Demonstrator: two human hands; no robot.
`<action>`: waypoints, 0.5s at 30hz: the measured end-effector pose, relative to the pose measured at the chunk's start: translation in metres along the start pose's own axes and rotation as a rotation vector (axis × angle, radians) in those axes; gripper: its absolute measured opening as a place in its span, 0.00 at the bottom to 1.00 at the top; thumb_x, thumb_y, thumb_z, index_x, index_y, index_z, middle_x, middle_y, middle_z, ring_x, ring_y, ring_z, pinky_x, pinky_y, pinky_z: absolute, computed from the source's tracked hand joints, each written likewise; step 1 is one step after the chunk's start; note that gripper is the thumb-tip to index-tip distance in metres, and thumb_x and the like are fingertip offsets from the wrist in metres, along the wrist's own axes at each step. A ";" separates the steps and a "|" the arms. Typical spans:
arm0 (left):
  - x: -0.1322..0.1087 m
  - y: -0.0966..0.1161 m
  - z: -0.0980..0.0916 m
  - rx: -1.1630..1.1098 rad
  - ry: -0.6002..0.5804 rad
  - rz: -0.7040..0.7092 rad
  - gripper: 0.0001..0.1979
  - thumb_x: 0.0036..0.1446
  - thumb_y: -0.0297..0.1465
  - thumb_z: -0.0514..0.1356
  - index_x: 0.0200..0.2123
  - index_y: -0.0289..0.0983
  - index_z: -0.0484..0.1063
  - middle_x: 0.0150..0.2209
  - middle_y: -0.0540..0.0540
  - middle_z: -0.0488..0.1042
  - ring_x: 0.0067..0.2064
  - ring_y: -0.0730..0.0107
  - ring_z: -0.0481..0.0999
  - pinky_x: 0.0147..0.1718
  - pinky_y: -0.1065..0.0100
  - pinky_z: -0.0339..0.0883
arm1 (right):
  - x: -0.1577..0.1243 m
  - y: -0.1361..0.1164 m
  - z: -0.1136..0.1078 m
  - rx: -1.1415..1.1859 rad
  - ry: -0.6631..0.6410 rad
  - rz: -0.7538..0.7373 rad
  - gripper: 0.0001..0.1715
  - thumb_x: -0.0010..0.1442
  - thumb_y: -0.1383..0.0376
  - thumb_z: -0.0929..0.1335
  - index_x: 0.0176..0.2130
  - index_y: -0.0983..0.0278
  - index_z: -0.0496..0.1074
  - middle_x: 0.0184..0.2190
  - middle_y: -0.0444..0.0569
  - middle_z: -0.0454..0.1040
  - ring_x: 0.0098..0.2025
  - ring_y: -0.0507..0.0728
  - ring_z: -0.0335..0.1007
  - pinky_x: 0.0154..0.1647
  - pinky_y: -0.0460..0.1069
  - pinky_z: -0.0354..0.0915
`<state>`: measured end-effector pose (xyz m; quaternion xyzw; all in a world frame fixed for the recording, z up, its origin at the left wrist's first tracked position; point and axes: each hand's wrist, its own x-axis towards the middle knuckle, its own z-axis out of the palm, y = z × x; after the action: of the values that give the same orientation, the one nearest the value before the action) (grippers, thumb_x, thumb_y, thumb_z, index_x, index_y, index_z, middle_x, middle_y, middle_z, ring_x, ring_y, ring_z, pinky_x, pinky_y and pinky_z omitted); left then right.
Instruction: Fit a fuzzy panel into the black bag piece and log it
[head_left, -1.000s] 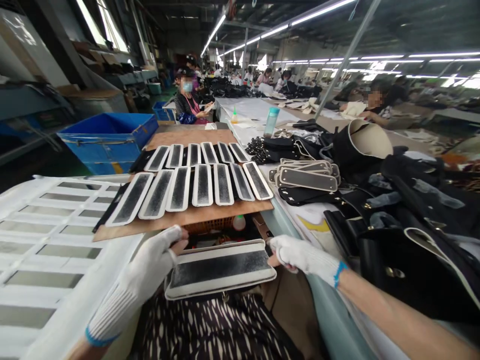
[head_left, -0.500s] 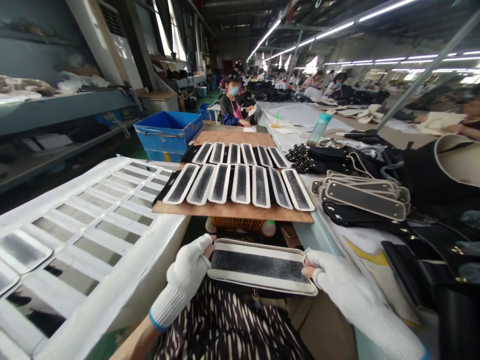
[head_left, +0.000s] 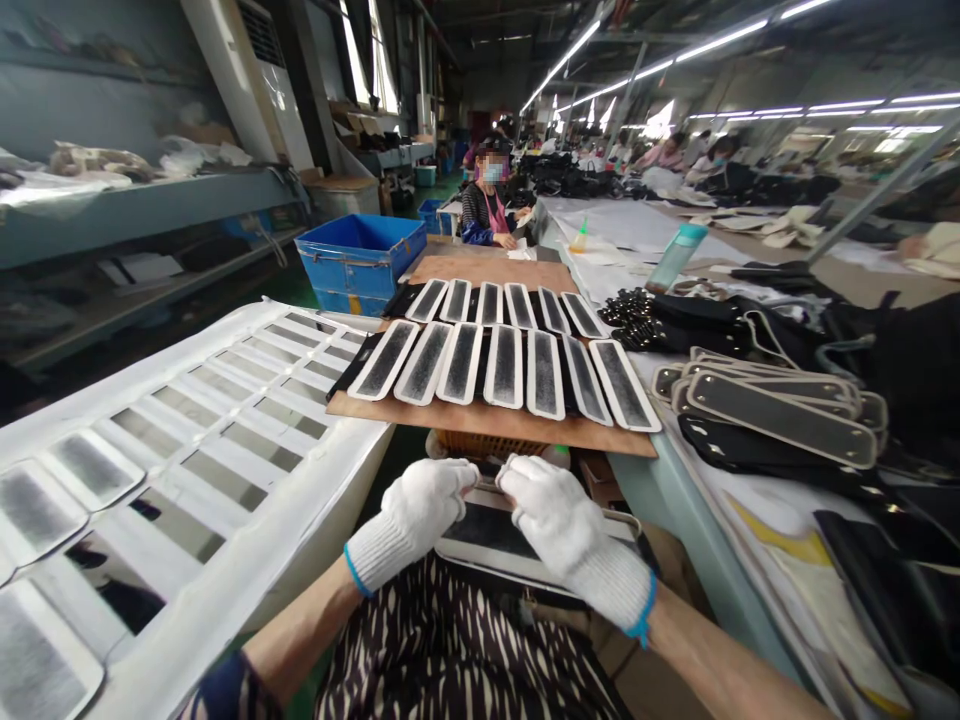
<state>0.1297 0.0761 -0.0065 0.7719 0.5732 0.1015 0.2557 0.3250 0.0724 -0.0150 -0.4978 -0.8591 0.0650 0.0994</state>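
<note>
Both my hands wear white knit gloves. My left hand [head_left: 420,510] and my right hand [head_left: 551,510] meet at the far edge of a flat strip piece [head_left: 487,540] with a white border and dark middle, lying over my lap. Their fingers are curled and pinch that edge close together. Just beyond, a brown board [head_left: 495,422] carries two rows of several similar strips [head_left: 504,365].
A white slotted sheet [head_left: 172,450] with a few strips lies at my left. A blue bin [head_left: 360,258] stands behind it. Stacked grey-faced pieces [head_left: 772,405], black bags and a teal bottle [head_left: 675,258] crowd the table at right. A seated person [head_left: 487,205] works farther back.
My hands slid from the two ends of the strip to the middle of its far edge. The view swung left and a little down.
</note>
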 end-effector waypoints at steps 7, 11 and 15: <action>0.008 -0.005 -0.009 0.176 -0.156 0.252 0.10 0.50 0.22 0.57 0.33 0.40 0.74 0.38 0.50 0.76 0.41 0.66 0.74 0.41 0.69 0.65 | -0.001 0.006 0.011 -0.186 0.161 -0.224 0.09 0.61 0.74 0.67 0.34 0.61 0.73 0.38 0.47 0.75 0.40 0.59 0.70 0.40 0.52 0.66; 0.013 -0.007 -0.001 0.261 -0.170 0.294 0.05 0.58 0.26 0.60 0.37 0.39 0.74 0.42 0.46 0.76 0.48 0.62 0.73 0.52 0.62 0.65 | -0.002 0.002 0.027 -0.293 0.306 -0.296 0.13 0.65 0.74 0.63 0.31 0.63 0.72 0.35 0.49 0.74 0.39 0.59 0.69 0.46 0.55 0.67; 0.013 -0.002 0.012 0.302 -0.120 0.225 0.11 0.65 0.37 0.59 0.45 0.37 0.73 0.48 0.43 0.74 0.49 0.61 0.73 0.52 0.54 0.68 | -0.004 -0.008 0.037 -0.277 0.311 -0.216 0.09 0.64 0.73 0.63 0.35 0.63 0.70 0.33 0.51 0.72 0.38 0.60 0.68 0.47 0.56 0.67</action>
<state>0.1377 0.0854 -0.0201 0.8653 0.4758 -0.0041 0.1576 0.3119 0.0646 -0.0496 -0.4160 -0.8824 -0.1421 0.1677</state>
